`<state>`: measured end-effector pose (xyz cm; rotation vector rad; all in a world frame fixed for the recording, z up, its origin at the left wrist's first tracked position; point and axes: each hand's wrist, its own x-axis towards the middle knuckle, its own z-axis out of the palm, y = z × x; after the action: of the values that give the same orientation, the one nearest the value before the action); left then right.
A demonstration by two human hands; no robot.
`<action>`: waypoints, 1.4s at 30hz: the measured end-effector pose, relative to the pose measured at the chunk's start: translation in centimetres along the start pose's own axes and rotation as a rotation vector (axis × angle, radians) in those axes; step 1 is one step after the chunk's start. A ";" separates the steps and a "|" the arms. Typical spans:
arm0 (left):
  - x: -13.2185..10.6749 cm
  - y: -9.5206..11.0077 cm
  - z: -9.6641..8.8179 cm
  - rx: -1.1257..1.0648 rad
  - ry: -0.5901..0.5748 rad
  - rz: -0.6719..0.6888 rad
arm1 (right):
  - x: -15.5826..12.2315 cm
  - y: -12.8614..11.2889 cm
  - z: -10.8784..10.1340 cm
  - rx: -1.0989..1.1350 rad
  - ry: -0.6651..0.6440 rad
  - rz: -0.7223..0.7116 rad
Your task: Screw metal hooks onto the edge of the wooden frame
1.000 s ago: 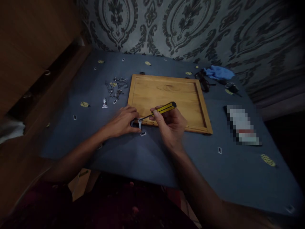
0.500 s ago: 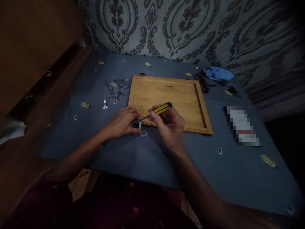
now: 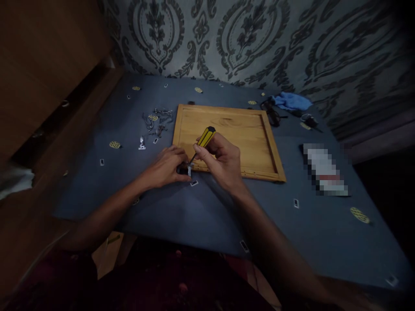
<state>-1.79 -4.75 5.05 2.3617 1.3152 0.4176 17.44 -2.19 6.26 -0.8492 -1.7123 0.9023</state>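
My right hand is closed around a yellow and black screwdriver, its shaft slanting down to the left. The tip meets a small metal bracket at the near left corner of a framed wooden panel. My left hand is closed on that bracket, thumb below and fingers above, steadying it against the panel's edge. The bracket's exact kind is hard to make out in the dim light. The panel lies flat with its raised frame upward.
Several loose metal fittings lie left of the panel, with a shiny metal piece nearer me. Behind the panel's right corner are dark glasses, a blue cloth and a dark object. A blurred-out item lies at right.
The screwdriver has swung from a low slant to a steeper one, and my right hand has shifted left with it. My left hand stays at the bracket. The whole view has shifted slightly.
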 end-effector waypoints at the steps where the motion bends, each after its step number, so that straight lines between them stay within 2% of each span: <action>1: 0.0 0.0 0.0 0.003 0.003 0.000 | 0.1 0.1 0.0 0.004 -0.002 0.001; 9: 0.2 0.3 -0.5 0.035 -0.053 -0.039 | -0.3 0.2 -0.6 0.003 0.125 -0.015; 18: 0.2 0.3 -0.4 0.030 -0.056 -0.040 | -0.7 0.4 -0.3 0.010 0.101 -0.044; 32: 0.1 0.0 -0.1 0.006 -0.035 -0.027 | -0.8 0.6 0.0 0.053 0.060 0.003; 37: 0.0 -0.1 0.0 -0.018 -0.010 -0.011 | -0.1 0.3 0.3 0.066 0.020 0.006; 42: 0.0 0.0 -0.2 0.000 -0.035 -0.019 | 1.0 0.2 0.5 0.147 -0.039 0.040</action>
<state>-1.84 -4.70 5.19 2.3443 1.3207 0.3695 16.68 -1.30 6.36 -0.7739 -1.6449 1.0643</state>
